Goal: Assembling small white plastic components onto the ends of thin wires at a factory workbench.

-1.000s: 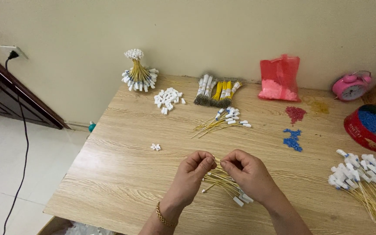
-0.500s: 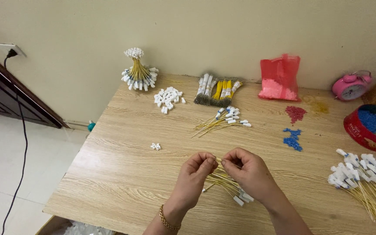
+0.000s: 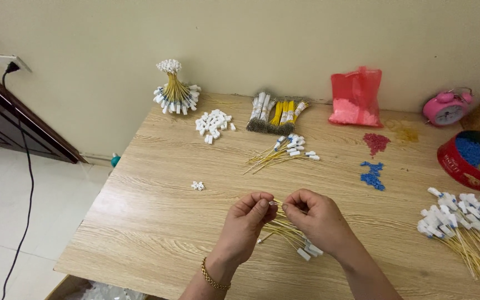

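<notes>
- Both hands are together at the near middle of the table (image 3: 156,183): left hand (image 3: 245,222) and right hand (image 3: 315,219) are nearly touching at the fingertips, pinching a tiny white piece (image 3: 274,204) between them.
- Under the right hand lies a small bunch of yellow wires (image 3: 287,230), thin and stiff-looking, a few with white plastic end caps near the wrist.
- Finished-looking work, as I judge it: a tied, fanned bundle (image 3: 174,89) standing by the wall, flat bundles (image 3: 276,114) beside it, and a loose spray of capped wires (image 3: 281,153) mid-table.
- Plenty seems left: a big heap of capped wires (image 3: 468,225) at the right edge, plus loose white connectors (image 3: 212,125) in a pile.
- Small blue pieces (image 3: 372,175) and red pieces (image 3: 376,141) lie scattered on the pale wood grain; a red round tin (image 3: 470,161) holds more blue ones.
- A translucent red plastic bag (image 3: 356,97) and a pink alarm clock (image 3: 445,108) are at the back.
</notes>
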